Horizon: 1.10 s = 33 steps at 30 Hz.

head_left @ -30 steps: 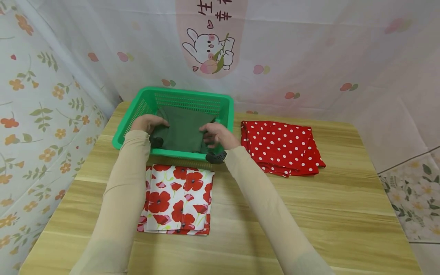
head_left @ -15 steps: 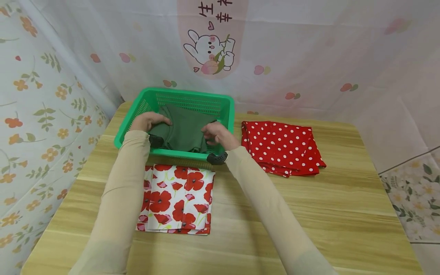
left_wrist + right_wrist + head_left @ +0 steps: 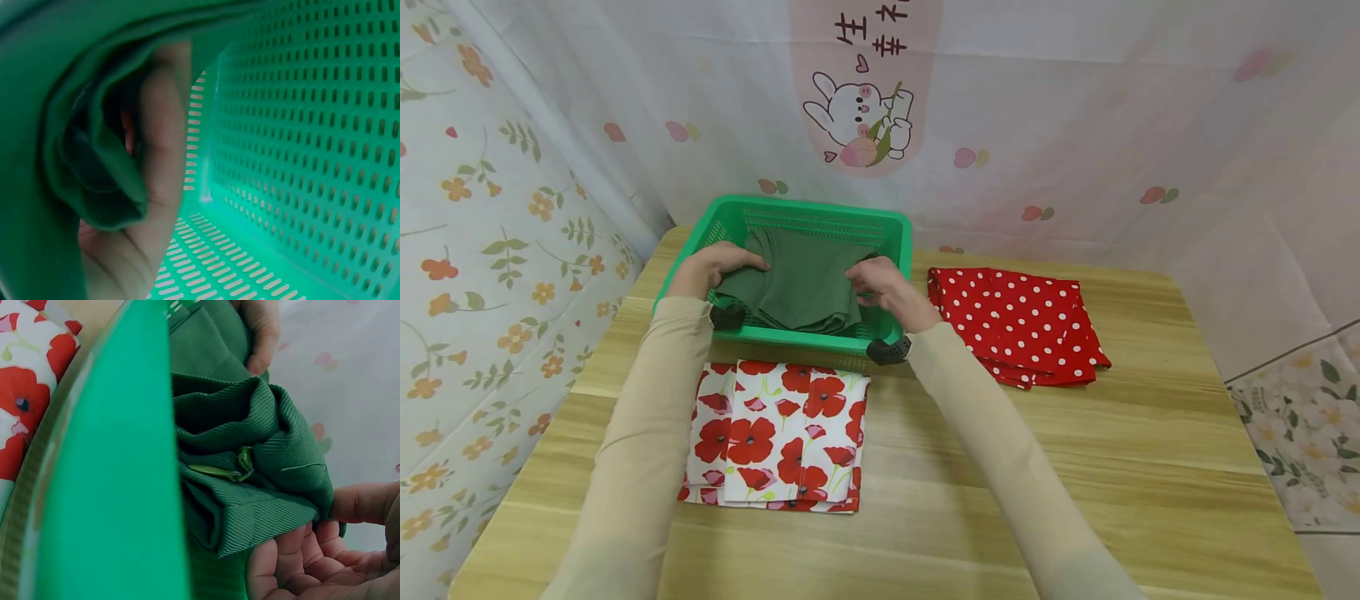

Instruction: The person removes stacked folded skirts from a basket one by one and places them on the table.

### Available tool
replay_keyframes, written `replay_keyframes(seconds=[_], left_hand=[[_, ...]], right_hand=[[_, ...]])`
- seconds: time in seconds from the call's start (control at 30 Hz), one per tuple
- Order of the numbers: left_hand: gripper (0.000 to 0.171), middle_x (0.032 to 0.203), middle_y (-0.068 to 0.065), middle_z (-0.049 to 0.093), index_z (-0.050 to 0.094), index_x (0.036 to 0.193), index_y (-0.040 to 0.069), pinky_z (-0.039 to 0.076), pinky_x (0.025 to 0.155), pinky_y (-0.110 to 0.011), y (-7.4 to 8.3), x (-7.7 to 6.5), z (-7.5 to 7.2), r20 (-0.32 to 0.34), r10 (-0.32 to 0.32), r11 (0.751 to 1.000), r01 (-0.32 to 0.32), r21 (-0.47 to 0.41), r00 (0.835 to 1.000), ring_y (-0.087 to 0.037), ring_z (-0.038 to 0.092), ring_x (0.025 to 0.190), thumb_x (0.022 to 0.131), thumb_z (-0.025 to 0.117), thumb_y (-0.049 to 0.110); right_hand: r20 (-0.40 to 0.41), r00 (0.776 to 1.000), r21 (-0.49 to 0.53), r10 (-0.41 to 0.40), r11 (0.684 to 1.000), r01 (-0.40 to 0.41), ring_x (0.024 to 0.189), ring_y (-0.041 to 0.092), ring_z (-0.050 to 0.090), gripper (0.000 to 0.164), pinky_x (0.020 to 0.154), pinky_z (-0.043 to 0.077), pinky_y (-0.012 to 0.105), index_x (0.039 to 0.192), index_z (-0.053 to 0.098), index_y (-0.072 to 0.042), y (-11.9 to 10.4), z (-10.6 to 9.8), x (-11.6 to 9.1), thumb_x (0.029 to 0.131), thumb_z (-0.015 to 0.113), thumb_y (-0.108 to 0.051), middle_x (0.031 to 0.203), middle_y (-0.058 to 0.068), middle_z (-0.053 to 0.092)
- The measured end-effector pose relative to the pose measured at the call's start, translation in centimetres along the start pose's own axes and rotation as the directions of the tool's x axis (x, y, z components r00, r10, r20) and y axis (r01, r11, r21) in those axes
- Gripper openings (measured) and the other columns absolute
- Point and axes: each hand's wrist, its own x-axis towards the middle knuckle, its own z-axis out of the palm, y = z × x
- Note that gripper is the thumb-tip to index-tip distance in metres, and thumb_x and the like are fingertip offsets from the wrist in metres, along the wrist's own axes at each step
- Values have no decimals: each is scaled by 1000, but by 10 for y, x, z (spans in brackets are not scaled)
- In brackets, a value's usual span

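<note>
A folded dark green cloth (image 3: 808,275) lies in and over the green plastic basket (image 3: 797,337) at the back left. On its left side my left hand (image 3: 718,260) grips it, thumb on top and fingers under the fold; the left wrist view shows those fingers beneath the fabric, beside the basket wall. My right hand (image 3: 891,290) pinches the opposite edge between thumb and curled fingers. Up close in the right wrist view, the cloth (image 3: 275,425) shows stacked, rounded folds with a green zipper pull (image 3: 215,470). Part of the cloth's underside is hidden.
A white cloth with red poppies (image 3: 775,433) lies folded in front of the basket. To the basket's right is a red polka-dot cloth (image 3: 1015,321). Behind the wooden table (image 3: 1120,467) hangs a printed white curtain (image 3: 1037,125).
Both hands have moved slightly apart, the left one leftward and the right one rightward, still holding the green cloth. The cloth's folded front edge shows more neatly above the basket's front rim.
</note>
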Motion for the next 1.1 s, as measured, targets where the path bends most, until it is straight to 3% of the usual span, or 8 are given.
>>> replay_keyframes(seconds=[0.1, 0.23, 0.47, 0.63, 0.83, 0.93, 1.1], left_hand=[[86, 149, -21, 16, 6, 147, -4, 40, 95, -37, 1, -2, -1, -10, 12, 1000, -12, -23, 1000, -28, 39, 115, 90, 59, 32], [80, 137, -18, 32, 16, 146, -4, 45, 83, -32, 5, -7, -1, -39, 26, 998, -28, -54, 999, -23, 48, 100, 89, 59, 32], [82, 144, -18, 28, 13, 149, 3, 47, 79, -30, 14, -23, 0, -70, 32, 995, -39, -93, 997, -19, 50, 98, 89, 60, 35], [77, 130, -13, 39, 19, 148, 2, 51, 70, -26, 15, -33, 4, -55, 59, 987, -67, -143, 997, -10, 58, 76, 90, 59, 32], [73, 115, -6, 48, 22, 146, 2, 52, 66, -26, 17, -44, 11, -37, 106, 975, -112, -193, 994, -9, 60, 72, 90, 60, 29], [56, 95, 0, 58, 38, 135, 1, 53, 64, -26, 19, -52, 16, -28, 136, 962, -139, -233, 990, -9, 62, 68, 90, 60, 25], [15, 73, 3, 64, 56, 97, 7, 54, 58, -27, 21, -68, 25, -21, 179, 938, -178, -297, 984, -11, 64, 60, 91, 60, 20]], right_hand=[[22, 999, 37, -49, 998, 48, 53, 16, 30, 33, 64, 35, 34, 63, 38, -9, -3, -3, -5, 93, 52, -4, 55, 0, 34], [44, 994, 58, -96, 994, 93, 55, 15, 29, 31, 64, 32, 34, 65, 39, -8, -9, -7, -13, 94, 51, -3, 58, 0, 33], [81, 985, 66, -150, 987, 145, 58, 15, 30, 30, 61, 32, 30, 69, 35, -7, -17, -15, -30, 94, 51, -4, 62, 1, 31], [111, 979, 55, -173, 984, 167, 62, 16, 28, 31, 64, 33, 30, 70, 32, -8, -17, -23, -37, 96, 49, -6, 64, 2, 29], [129, 968, 55, -213, 977, 208, 64, 16, 31, 27, 65, 34, 30, 73, 34, -7, -15, -34, -49, 96, 49, -6, 67, 2, 30], [133, 964, 56, -230, 973, 224, 65, 15, 34, 23, 66, 35, 30, 76, 36, -7, -14, -40, -58, 96, 48, -6, 68, 1, 33], [156, 956, 57, -248, 969, 242, 69, 16, 35, 18, 69, 35, 32, 81, 38, -6, -12, -49, -74, 96, 47, -5, 71, 1, 35]])
